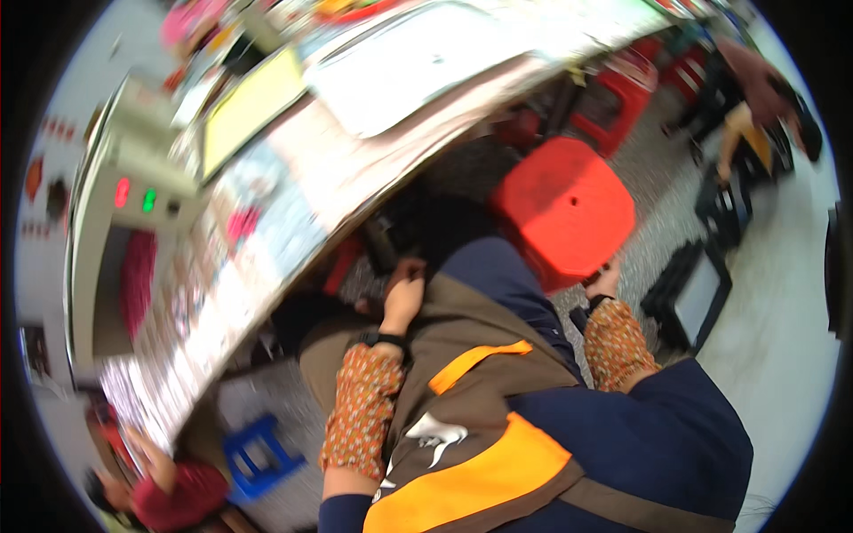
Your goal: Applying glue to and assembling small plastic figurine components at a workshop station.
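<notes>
My left hand [405, 282] is low beside the apron [453, 311] over my lap, under the table's edge. Its fingers are bent down but blurred and in shadow, so whether they hold anything does not show. At the near right edge of a red plastic stool [564, 209] is my right hand [605, 280], its fingers curled against the rim and partly hidden. The stool has an eight-sided top with a small hole in the middle and stands right of my knees. Patterned sleeve covers are on both forearms.
A long table [329, 155] crosses ahead, bearing a white tray [409, 67], a yellow-topped flat piece and a beige machine [133, 169] with red and green displays. Black cases [689, 298] lie on the right floor near a bending person. A blue stool [259, 455] and another person are lower left.
</notes>
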A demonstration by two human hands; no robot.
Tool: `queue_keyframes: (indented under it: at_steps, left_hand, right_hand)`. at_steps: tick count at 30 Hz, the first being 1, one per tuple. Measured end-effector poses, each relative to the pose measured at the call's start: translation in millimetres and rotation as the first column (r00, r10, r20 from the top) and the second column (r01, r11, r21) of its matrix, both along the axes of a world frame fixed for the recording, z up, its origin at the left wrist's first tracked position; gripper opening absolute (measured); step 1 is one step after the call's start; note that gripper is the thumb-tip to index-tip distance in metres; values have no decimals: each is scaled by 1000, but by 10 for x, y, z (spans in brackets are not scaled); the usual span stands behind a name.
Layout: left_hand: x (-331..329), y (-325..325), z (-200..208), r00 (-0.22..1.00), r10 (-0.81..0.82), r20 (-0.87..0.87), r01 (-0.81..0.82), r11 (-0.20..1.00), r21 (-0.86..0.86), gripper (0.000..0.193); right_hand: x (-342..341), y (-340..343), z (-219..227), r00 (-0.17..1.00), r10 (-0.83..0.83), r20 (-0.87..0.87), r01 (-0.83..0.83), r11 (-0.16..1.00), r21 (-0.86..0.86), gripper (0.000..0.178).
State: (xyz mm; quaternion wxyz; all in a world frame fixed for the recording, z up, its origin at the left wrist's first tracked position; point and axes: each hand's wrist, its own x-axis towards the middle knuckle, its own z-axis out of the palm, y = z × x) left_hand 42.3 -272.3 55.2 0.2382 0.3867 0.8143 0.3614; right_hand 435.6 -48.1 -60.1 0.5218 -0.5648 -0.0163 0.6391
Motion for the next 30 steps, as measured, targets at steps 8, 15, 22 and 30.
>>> queue_keyframes:
  at_steps: [8,15,22,30]
  left_hand:
    - [510,992,-170,978,-178,113,176,984,27,15]
    - [827,1119,310,946,-183,268,221,968,-121,17]
    - [849,1112,304,933,-202,297,253,957,-144,16]
    - [746,1320,221,900,-274,340,369,893,-256,17]
  right_hand:
    - [923,527,-382,956,-186,-225,247,927,283,44]
    - [1042,681,-179,950,-309,-44,312,941,127,64]
    - [1138,521,-102,792,-507,-339,592,773,229,58]
    - [1363,778,-490,818,-571,-70,575,807,137,63]
